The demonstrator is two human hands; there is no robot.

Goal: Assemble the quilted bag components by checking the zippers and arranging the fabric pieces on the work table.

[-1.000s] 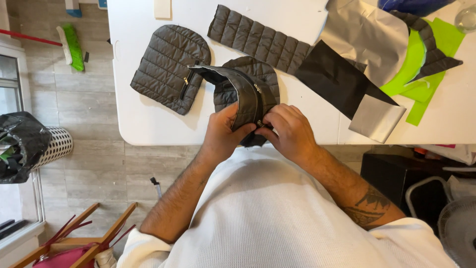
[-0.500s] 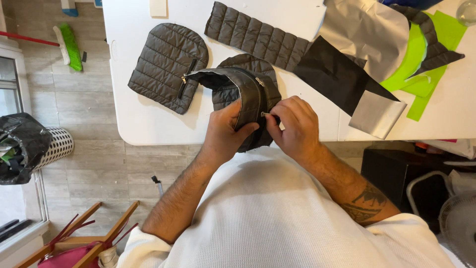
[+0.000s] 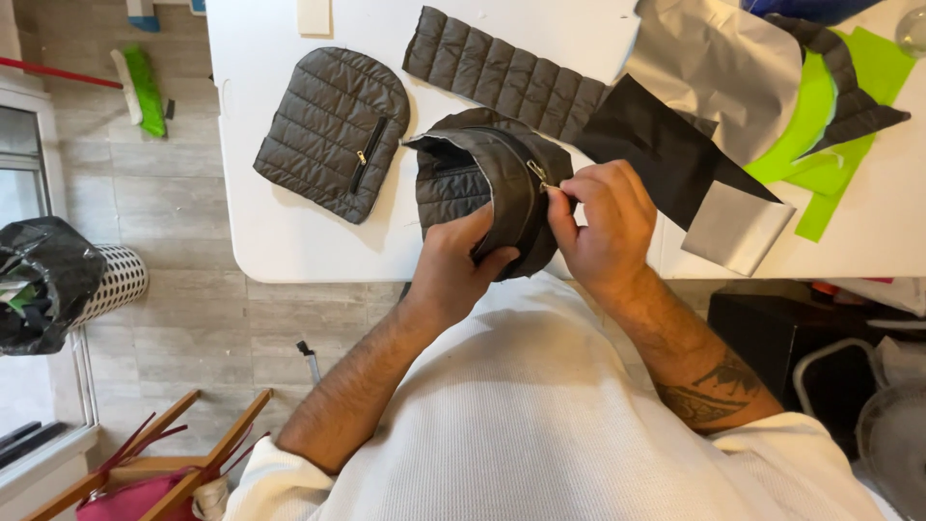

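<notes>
Two hands: both working one quilted grey pouch (image 3: 473,183).
Right hand (image 3: 600,227): fingertips pinching shut on the metal zipper pull (image 3: 538,175).
Left hand (image 3: 451,273): fingers curling closed around the pouch's lower edge.
Pouch: being held folded over the white table (image 3: 289,246) edge, between both wrists.

Dark quilted pouch (image 3: 482,183) (zipper part open) at table edge.

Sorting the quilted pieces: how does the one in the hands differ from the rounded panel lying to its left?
The held piece is curled up and gripped by both hands; the rounded panel lies flat and untouched on the table. The held piece's zipper runs along its edge; the panel's sits mid-face. Both are dark grey quilted fabric.
</notes>
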